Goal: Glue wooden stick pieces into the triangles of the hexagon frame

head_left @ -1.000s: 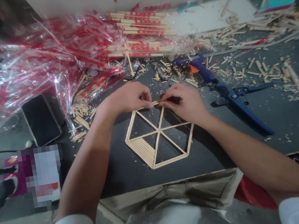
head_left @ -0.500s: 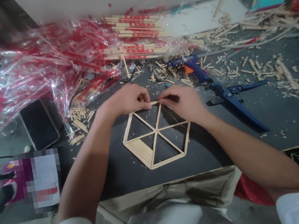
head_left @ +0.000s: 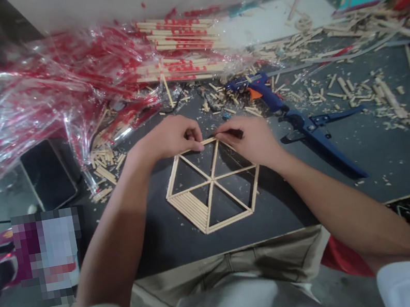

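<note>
A hexagonal frame of pale wooden sticks (head_left: 211, 179) lies on the dark tabletop, with spokes meeting at its centre. Close-set parallel sticks (head_left: 191, 209) fill part of its near-left section; the other sections are open. My left hand (head_left: 176, 136) pinches the frame's far edge, thumb and curled fingers together. Around the far-right corner, my right hand (head_left: 253, 140) is closed with thumb and index finger pressed on the sticks. Its palm and other fingers hide part of the right upper edge. A separate loose stick in either hand cannot be made out.
Beyond my right hand lie a blue glue gun (head_left: 263, 92) and blue-handled cutters (head_left: 314, 138). Stick offcuts (head_left: 347, 90) are scattered at right. Packaged chopsticks (head_left: 181, 34) and crumpled red-and-clear wrappers (head_left: 71, 81) cover the back. A phone (head_left: 49, 174) rests at left.
The whole view has shifted slightly. Both hands keep nearly the same hold at the frame's far edge, and the frame looks unchanged.
</note>
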{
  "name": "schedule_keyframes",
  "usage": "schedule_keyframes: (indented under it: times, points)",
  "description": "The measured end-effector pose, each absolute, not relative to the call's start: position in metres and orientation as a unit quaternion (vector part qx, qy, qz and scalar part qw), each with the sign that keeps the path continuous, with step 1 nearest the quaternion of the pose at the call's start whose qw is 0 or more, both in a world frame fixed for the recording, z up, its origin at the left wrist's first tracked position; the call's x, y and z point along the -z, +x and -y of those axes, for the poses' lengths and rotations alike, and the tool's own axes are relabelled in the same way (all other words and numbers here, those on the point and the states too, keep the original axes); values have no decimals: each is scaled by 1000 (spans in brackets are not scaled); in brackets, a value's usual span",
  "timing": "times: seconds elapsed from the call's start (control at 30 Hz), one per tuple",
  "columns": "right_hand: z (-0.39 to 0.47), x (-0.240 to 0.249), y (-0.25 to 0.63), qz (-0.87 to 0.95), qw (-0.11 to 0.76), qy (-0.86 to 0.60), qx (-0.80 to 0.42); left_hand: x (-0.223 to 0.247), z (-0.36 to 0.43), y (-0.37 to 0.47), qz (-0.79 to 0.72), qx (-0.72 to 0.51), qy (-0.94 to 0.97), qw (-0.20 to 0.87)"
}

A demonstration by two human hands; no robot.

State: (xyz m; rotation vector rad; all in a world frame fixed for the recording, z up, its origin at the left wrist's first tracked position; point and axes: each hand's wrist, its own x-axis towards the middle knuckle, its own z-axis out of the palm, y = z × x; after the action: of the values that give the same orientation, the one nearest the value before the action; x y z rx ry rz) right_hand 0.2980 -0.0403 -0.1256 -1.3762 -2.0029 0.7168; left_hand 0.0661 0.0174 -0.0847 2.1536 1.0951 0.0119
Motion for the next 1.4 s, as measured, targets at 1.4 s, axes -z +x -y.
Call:
schedule_keyframes:
  times: [1.4]
  points:
    - [38,95,304,598,207,-589,-503,74,-2,86,-435,-10,852,290]
